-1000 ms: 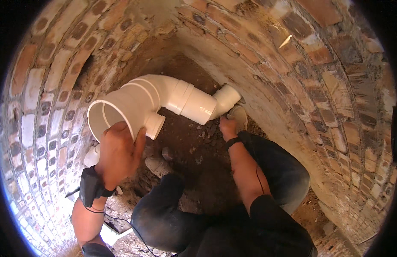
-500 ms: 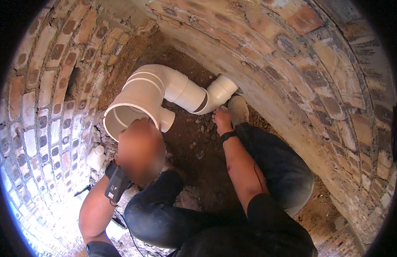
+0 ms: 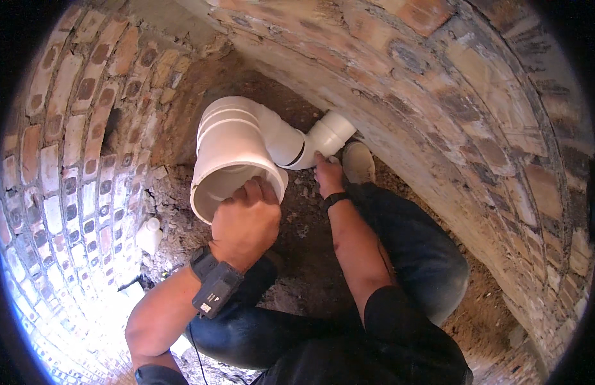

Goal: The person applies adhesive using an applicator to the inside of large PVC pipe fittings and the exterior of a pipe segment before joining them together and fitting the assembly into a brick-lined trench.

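Left hand: fingers were hooked into mouth of wide white pipe, which lay just beyond, apparently for firm hold. Right hand: touched white elbow just ahead, probably as brace; underside hidden, closure could not be told.

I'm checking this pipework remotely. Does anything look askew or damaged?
Near the right hand, a dark crescent shows between the white pipe and the elbow, perhaps a gap or seal. The left brick wall has a dark hole.
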The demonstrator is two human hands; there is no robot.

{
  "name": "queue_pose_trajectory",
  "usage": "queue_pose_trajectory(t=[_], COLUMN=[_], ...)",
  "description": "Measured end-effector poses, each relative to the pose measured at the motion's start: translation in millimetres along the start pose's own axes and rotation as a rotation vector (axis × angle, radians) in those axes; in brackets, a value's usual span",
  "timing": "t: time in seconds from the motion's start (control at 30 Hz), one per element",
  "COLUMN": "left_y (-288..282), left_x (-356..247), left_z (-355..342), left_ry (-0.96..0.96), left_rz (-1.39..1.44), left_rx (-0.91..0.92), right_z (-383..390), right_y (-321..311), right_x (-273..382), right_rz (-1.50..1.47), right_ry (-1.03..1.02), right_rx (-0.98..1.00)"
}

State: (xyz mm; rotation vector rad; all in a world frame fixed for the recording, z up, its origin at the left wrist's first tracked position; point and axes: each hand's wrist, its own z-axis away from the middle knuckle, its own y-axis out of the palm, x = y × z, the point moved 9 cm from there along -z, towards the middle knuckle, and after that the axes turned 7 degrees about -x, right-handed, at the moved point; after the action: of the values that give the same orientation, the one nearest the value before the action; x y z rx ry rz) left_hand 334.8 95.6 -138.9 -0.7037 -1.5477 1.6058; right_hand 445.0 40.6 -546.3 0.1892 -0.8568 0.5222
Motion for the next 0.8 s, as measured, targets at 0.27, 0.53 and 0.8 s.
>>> queue_pose_trajectory(t=[0.27, 0.53, 0.8], left_y=[13.1, 35.4, 40.9], left_x=[-27.6, 12.7, 30.7], left_z=[1.0, 18.9, 2.7], left_ry=[-0.034, -0.123, -0.132], left_rz=[-0.008, 0.052, 0.112], left_rx=[0.059, 0.169, 0.176], right_z=[-32.2, 4.1, -40.2], right_y=[0.0, 33.7, -0.4], right_x=[-34.6, -33.5, -59.5], right_rz=[0.105, 0.162, 0.254], right_ry=[-0.117, -0.044, 0.118], right_rx=[-0.018, 0.064, -0.038])
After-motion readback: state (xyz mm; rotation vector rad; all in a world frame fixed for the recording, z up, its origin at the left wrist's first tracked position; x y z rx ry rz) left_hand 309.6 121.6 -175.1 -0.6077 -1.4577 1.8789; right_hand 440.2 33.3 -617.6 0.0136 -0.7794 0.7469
